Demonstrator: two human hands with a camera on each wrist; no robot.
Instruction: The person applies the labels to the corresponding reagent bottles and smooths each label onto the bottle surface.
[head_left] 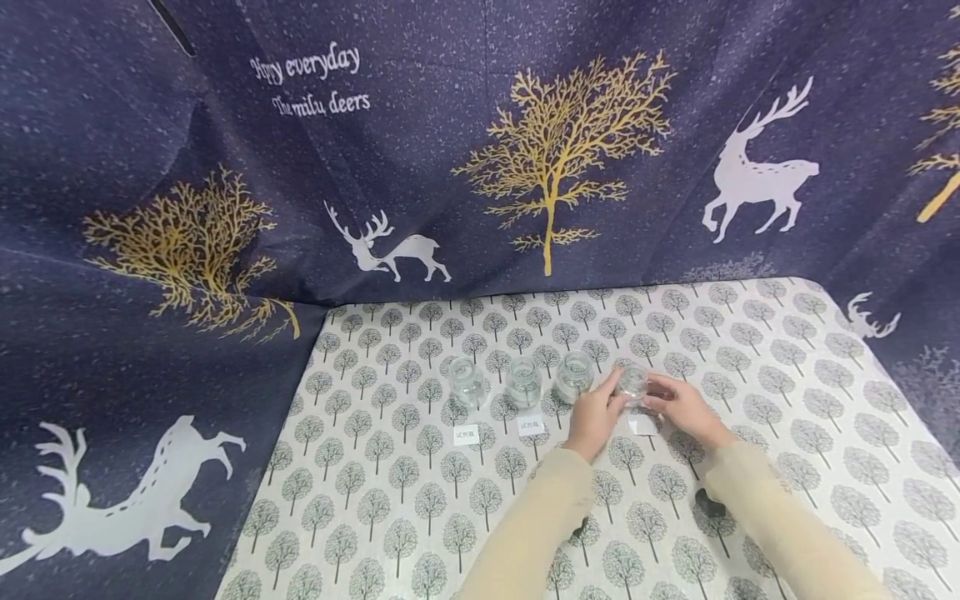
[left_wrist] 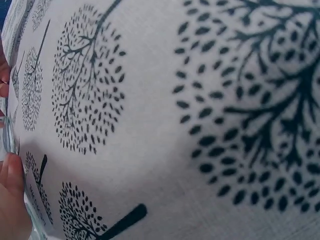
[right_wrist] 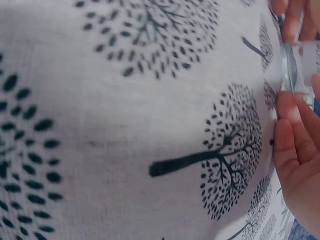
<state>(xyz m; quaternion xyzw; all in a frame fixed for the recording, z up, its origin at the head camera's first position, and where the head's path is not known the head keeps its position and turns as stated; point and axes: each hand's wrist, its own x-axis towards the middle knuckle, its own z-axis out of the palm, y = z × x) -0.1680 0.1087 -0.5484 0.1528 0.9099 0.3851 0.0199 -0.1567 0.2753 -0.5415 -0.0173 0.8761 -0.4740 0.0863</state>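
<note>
A small clear glass jar (head_left: 633, 382) stands at the right end of a row, held between both hands. My left hand (head_left: 594, 414) grips its left side with fingers and thumb, while the right hand (head_left: 684, 408) pinches it from the right. In the left wrist view only the edge of the jar (left_wrist: 7, 136) and part of the left hand (left_wrist: 12, 200) show. The right wrist view catches the right hand (right_wrist: 301, 167) against the glass. Just in front of the jar lies a white label card (head_left: 642, 425).
Three more clear glass jars stand to the left: a far one (head_left: 468, 383), a middle one (head_left: 522, 383) and a rounder one (head_left: 575, 377) beside my left hand. White cards (head_left: 466, 435) with printed characters lie before two of them. A tree-patterned cloth (head_left: 405, 517) covers the table; a dark curtain (head_left: 420, 167) hangs behind.
</note>
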